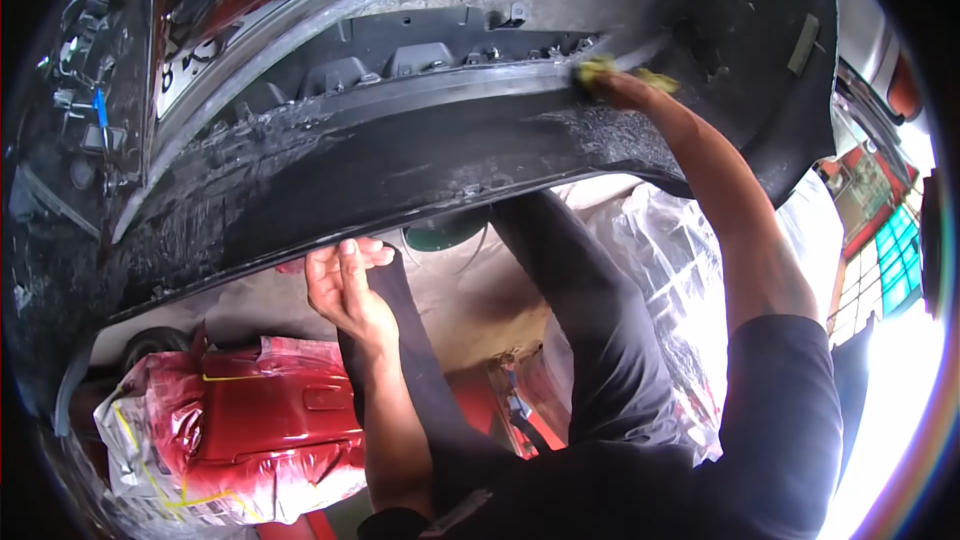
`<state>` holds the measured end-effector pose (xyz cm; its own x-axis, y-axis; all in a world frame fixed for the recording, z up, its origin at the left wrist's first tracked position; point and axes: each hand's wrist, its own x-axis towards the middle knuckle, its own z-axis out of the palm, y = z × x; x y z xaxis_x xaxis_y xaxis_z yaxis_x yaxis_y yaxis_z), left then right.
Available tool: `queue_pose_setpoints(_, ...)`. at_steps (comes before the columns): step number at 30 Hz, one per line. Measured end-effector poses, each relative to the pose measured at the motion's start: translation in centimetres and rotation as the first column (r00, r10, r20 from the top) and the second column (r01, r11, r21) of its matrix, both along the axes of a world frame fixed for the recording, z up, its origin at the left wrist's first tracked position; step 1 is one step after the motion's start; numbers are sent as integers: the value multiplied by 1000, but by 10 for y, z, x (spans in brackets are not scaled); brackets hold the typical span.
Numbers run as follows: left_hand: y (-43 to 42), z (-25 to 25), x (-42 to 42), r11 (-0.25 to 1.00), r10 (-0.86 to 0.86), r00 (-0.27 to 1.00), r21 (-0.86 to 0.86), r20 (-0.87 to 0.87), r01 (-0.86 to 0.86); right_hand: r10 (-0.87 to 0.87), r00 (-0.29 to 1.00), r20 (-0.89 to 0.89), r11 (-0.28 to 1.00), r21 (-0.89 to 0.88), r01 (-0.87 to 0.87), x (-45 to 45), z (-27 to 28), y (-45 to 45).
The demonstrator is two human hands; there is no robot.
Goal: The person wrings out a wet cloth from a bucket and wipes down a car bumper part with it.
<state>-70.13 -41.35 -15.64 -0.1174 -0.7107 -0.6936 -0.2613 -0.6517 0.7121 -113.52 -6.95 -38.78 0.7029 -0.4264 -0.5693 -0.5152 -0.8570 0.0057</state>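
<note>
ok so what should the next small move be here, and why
Probably slide the yellow cloth in the right hand down over the whitish patch just below it: that part of the dark panel looks marked, and the left hand is at the panel's lower edge.

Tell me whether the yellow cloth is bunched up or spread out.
Bunched up: the yellow cloth shows as small, crumpled patches around the right hand.

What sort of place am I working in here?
Probably an auto body or paint shop: a glossy red panel sits amid plastic sheeting, and the right hand holds a yellow cloth at a scuffed, bumper-like black panel.
</note>
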Motion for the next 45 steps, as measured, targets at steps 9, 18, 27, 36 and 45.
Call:
queue_pose_setpoints(9, -1, 0, 1, 1000, -6, 1000, 22, 14, 5, -996, 8, 90, 74, 762, 643, 117, 61, -130)
queue_pose_setpoints(18, -4, 3, 2, 998, -16, 999, 68, 33, 13, -869, 360, -340, 191, 441, 877, -25, 13, -14)
queue_pose_setpoints(27, -3, 1, 1, 998, -44, 998, 54, 41, 42, -910, 158, -383, -36, 452, 891, 33, 59, -56)
queue_pose_setpoints(36, -4, 3, -1, 995, -78, 995, 59, 59, 75, -664, 370, -650, 315, 206, 926, -99, 44, -20)
queue_pose_setpoints(45, -3, 3, -7, 999, -26, 998, 46, 59, 23, -803, 302, -513, 372, -38, 927, -43, -8, -23)
